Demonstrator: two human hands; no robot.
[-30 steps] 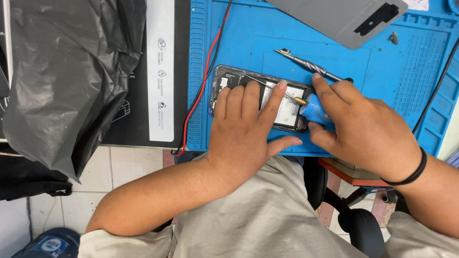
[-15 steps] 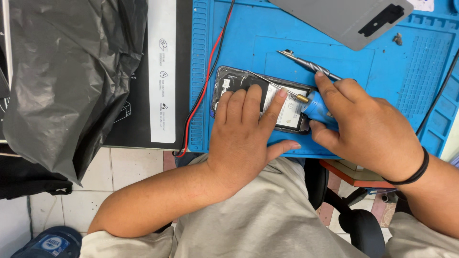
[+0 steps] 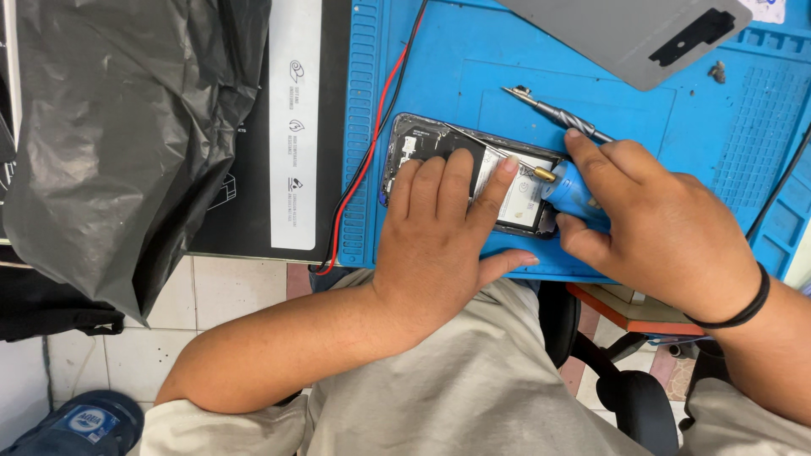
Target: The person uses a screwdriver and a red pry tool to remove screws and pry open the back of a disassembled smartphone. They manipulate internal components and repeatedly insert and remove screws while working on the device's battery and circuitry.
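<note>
- The opened phone (image 3: pixel 439 152) lies back-up on the blue work mat (image 3: pixel 591 76), near the mat's front edge and close to its ribbed left border.
- Open mat surface extends behind the phone toward the far side; the front strip between phone and mat edge is narrow and taken up by both hands.
- The left hand (image 3: pixel 439 245) lies flat on the phone's lower half, fingers spread and extended, thumb along the mat's front edge; it presses down and grips nothing.
- The right hand (image 3: pixel 659 224) is curled around a blue-handled screwdriver (image 3: pixel 570 190), its brass tip set on the phone's interior beside the left index finger.
- Phone interior: dark frame, black upper section, pale battery area partly covered by the fingers.
- Metal tweezers (image 3: pixel 553 111) lie just behind the right hand.
- A grey back panel (image 3: pixel 625 34) rests at the far edge.
- A red and black cable (image 3: pixel 372 143) runs along the mat's left border.
- A black plastic bag (image 3: pixel 118 135) covers the tabletop at left.
</note>
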